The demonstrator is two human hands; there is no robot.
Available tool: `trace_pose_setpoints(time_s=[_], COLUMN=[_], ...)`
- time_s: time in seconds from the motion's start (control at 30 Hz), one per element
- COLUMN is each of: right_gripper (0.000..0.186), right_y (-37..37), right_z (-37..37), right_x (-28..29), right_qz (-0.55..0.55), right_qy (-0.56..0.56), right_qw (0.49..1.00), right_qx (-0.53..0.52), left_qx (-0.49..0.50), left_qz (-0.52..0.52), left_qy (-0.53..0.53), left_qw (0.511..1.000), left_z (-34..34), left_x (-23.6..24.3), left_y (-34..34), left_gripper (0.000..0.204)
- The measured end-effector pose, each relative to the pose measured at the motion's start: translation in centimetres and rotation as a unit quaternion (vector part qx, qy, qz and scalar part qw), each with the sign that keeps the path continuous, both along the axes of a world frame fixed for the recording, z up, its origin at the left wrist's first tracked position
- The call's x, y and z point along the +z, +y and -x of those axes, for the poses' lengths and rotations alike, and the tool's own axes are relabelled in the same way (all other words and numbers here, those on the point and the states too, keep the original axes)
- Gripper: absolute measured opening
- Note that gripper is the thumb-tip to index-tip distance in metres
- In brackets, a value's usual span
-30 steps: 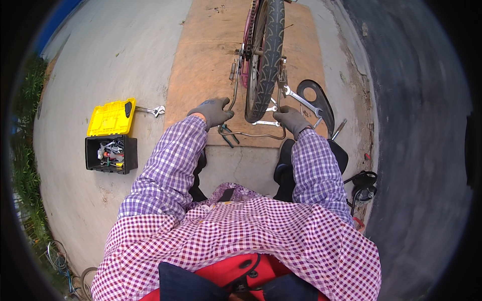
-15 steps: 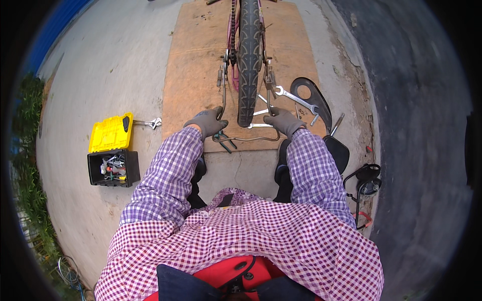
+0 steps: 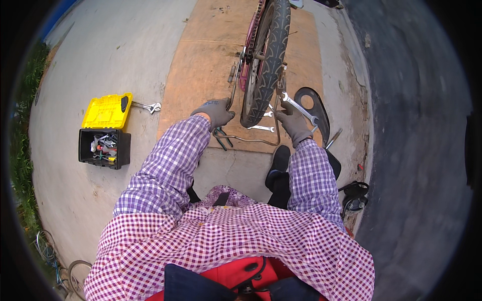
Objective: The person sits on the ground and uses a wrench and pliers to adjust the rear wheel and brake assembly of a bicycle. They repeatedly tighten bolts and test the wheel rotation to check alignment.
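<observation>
The rear of a bicycle stands before me, its patterned black tyre [image 3: 274, 60] leaning so that the top goes right. A bent metal rod stand [image 3: 253, 140] loops around behind the wheel's lower end. My left hand [image 3: 216, 112], in a grey glove, is closed around the stand's left leg. On the other side, my gloved right hand [image 3: 292, 120] is at the stand's right leg, thumb against the rod and fingers pointing up along it; its grip is partly hidden. A large open-end wrench [image 3: 301, 108] lies just beyond the right hand.
A brown board [image 3: 193, 65] lies under the bicycle. On it are pliers [image 3: 221, 138], a smaller wrench [image 3: 262, 128] and a black chain guard [image 3: 317, 113]. At left sit a black toolbox [image 3: 123, 150] with a yellow lid [image 3: 105, 111] and an adjustable wrench [image 3: 148, 107].
The wheel has tilted, its top swinging right. Both hands have shifted slightly right and up with the stand. My right hand's fingers are more stretched, and my right foot shows more.
</observation>
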State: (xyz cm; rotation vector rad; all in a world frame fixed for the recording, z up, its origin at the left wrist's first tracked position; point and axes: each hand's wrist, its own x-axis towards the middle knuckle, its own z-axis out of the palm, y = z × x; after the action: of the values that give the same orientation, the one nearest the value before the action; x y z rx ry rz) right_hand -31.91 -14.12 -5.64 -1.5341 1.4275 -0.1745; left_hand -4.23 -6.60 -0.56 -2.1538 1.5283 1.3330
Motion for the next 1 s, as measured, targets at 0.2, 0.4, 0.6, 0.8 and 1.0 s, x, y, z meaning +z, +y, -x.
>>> trace_pose_setpoints(time_s=[0.2, 0.4, 0.6, 0.8, 1.0], right_gripper=[0.069, 0.072, 0.075, 0.077, 0.078], right_y=[-0.8, -1.5, -1.4, -0.7, -1.2], right_z=[-1.8, -3.0, -3.8, -4.0, -3.3], right_x=[2.6, 2.3, 1.8, 2.2, 1.8], right_qz=[0.082, 0.082, 0.156, 0.137, 0.140], right_qy=[-0.090, -0.095, -0.026, -0.005, 0.017], right_qw=[0.987, 0.991, 0.987, 0.991, 0.990], right_qx=[-0.100, -0.042, -0.017, -0.003, 0.018], left_qx=[0.069, 0.072, 0.069, 0.089, 0.076], left_qz=[0.046, 0.041, 0.065, 0.052, 0.094], left_qy=[-0.019, 0.045, 0.051, 0.076, 0.083], left_qw=[0.996, 0.996, 0.994, 0.992, 0.989], left_z=[0.7, 0.7, 0.5, 0.4, 0.5], left_x=[0.6, 0.5, -0.3, -0.9, -1.1], left_y=[-0.8, -1.0, -1.1, -1.1, -0.9], left_gripper=[0.068, 0.069, 0.070, 0.072, 0.066])
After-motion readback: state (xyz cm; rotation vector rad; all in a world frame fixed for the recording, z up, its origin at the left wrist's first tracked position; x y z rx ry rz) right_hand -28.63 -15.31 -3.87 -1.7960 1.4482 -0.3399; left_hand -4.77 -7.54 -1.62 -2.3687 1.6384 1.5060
